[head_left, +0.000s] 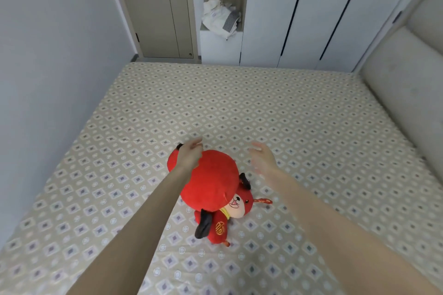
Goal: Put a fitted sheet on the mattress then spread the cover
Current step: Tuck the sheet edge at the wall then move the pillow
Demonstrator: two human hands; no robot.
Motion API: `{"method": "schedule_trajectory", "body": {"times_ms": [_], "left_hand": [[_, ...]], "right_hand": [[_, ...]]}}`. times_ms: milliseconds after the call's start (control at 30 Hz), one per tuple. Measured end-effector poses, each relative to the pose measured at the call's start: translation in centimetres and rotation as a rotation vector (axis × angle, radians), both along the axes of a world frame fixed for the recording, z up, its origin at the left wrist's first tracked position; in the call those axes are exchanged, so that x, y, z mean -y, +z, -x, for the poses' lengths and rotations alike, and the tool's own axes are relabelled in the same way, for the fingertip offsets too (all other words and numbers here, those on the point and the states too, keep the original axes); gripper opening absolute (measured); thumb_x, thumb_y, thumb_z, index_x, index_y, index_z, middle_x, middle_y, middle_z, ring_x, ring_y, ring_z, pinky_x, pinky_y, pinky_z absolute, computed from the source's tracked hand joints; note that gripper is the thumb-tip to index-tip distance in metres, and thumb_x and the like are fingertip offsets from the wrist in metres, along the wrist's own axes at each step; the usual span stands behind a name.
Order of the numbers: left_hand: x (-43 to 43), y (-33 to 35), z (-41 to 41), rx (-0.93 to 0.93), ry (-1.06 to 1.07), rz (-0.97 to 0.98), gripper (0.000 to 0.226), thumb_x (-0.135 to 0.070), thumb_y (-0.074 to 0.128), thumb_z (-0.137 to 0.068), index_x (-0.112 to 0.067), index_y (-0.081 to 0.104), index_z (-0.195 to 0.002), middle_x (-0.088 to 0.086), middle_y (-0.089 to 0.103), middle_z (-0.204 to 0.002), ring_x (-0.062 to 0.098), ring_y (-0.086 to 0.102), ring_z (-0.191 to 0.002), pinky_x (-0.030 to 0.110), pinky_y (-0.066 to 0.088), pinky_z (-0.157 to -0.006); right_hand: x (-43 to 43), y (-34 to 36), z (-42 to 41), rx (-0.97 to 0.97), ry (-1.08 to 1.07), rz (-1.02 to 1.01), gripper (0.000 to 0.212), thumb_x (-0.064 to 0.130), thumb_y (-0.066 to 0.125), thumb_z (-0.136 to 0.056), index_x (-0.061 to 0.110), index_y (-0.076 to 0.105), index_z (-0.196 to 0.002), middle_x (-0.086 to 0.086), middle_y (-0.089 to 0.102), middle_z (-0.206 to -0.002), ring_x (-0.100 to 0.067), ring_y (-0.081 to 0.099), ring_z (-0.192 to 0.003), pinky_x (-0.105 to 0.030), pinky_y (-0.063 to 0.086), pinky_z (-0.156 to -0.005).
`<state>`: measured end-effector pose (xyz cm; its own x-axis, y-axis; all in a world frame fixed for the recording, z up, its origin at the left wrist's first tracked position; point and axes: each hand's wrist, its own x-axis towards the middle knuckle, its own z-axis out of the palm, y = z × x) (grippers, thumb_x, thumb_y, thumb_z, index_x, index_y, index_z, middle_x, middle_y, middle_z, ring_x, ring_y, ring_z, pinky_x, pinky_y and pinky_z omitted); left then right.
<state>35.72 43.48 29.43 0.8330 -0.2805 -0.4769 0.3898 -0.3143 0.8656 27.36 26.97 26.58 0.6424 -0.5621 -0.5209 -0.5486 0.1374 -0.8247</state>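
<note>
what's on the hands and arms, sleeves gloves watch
Both forearms are bare, no sleeves in view. The left hand and right hand wear no gloves, no watch or band at either wrist. The right hand is blurred, so rings are unclear.

plush toy (206,182): red fuzzy cloth | fitted sheet (263,108): matt patterned cloth

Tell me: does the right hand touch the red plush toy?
Apart. The head view shows patterned sheet between the right hand and the red plush toy.
</note>
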Motion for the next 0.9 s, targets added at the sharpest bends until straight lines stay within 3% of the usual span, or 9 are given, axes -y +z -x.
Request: {"method": "schedule_trajectory", "body": {"times_ms": [100, 233, 300, 467, 567, 700, 800, 900], "left_hand": [[2.8, 1.6, 3.2, 0.026, -0.081, 0.025, 0.04, -0.008, 0.041, -0.096, -0.015, 0.049, -0.135, 0.002, 0.053, -0.119, 0.018, 0.05, -0.101, 0.035, 0.041, -0.09], [6.9, 3.4, 9.0, 0.059, -0.153, 0.05, 0.039, -0.009, 0.041, -0.097, -0.016, 0.05, -0.134, 0.003, 0.053, -0.131, 0.017, 0.051, -0.104, 0.035, 0.04, -0.091], [9.3, 4.2, 12.9, 0.074, -0.197, 0.062, 0.039, -0.009, 0.04, -0.097, -0.016, 0.05, -0.134, 0.002, 0.053, -0.131, 0.017, 0.052, -0.104, 0.034, 0.041, -0.089], [15.0, 6.0, 24.2, 0.09, -0.323, 0.121, 0.037, -0.012, 0.042, -0.098, -0.018, 0.051, -0.133, 0.0, 0.055, -0.122, 0.017, 0.054, -0.106, 0.034, 0.044, -0.094], [19.3, 6.9, 33.5, 0.09, -0.444, 0.16, 0.036, -0.011, 0.043, -0.097, -0.019, 0.053, -0.13, 0.001, 0.057, -0.116, 0.018, 0.056, -0.102, 0.035, 0.044, -0.094], [23.7, 8.0, 42.6, 0.088, -0.571, 0.197, 0.035, -0.01, 0.044, -0.096, -0.018, 0.055, -0.129, 0.0, 0.056, -0.112, 0.019, 0.056, -0.1, 0.035, 0.045, -0.092], [27.4, 8.7, 50.1, 0.099, -0.726, 0.204, 0.036, -0.01, 0.043, -0.096, -0.018, 0.054, -0.129, 0.001, 0.056, -0.116, 0.019, 0.056, -0.103, 0.035, 0.044, -0.091], [30.3, 8.8, 57.7, 0.097, -0.893, 0.22, 0.036, -0.009, 0.042, -0.096, -0.018, 0.053, -0.13, 0.001, 0.056, -0.119, 0.02, 0.055, -0.103, 0.036, 0.044, -0.092]], "right_hand": [[2.0, 1.6, 4.2, 0.012, -0.035, -0.007, 0.037, 0.018, 0.046, -0.097, 0.024, 0.046, -0.134, -0.001, 0.053, -0.125, -0.022, 0.056, -0.109, -0.033, 0.045, -0.086], [5.0, 3.7, 11.3, 0.059, -0.097, -0.001, 0.033, 0.018, 0.05, -0.096, 0.022, 0.051, -0.128, -0.001, 0.059, -0.122, -0.016, 0.06, -0.089, -0.03, 0.044, -0.076], [6.8, 5.0, 15.7, 0.079, -0.141, 0.014, 0.032, 0.019, 0.052, -0.095, 0.022, 0.052, -0.127, 0.002, 0.06, -0.119, -0.011, 0.06, -0.083, -0.027, 0.041, -0.071], [11.1, 7.4, 28.6, 0.118, -0.274, 0.075, 0.024, 0.021, 0.052, -0.096, 0.024, 0.055, -0.119, 0.003, 0.064, -0.117, -0.007, 0.06, -0.08, -0.027, 0.039, -0.079], [13.5, 8.6, 39.2, 0.124, -0.389, 0.136, 0.024, 0.021, 0.049, -0.096, 0.024, 0.055, -0.12, 0.003, 0.065, -0.116, -0.008, 0.059, -0.08, -0.023, 0.037, -0.063], [15.7, 8.9, 50.1, 0.082, -0.511, 0.193, 0.028, 0.021, 0.049, -0.097, 0.018, 0.056, -0.124, 0.001, 0.066, -0.114, -0.009, 0.058, -0.078, -0.021, 0.037, -0.055], [16.6, 9.0, 59.2, 0.071, -0.648, 0.228, 0.026, 0.015, 0.046, -0.099, 0.011, 0.054, -0.124, -0.004, 0.064, -0.116, -0.009, 0.054, -0.075, -0.009, 0.038, -0.043], [16.7, 8.5, 67.5, 0.046, -0.781, 0.235, 0.024, 0.015, 0.046, -0.098, 0.013, 0.055, -0.12, -0.003, 0.064, -0.112, -0.01, 0.053, -0.073, -0.017, 0.036, -0.052]]}}
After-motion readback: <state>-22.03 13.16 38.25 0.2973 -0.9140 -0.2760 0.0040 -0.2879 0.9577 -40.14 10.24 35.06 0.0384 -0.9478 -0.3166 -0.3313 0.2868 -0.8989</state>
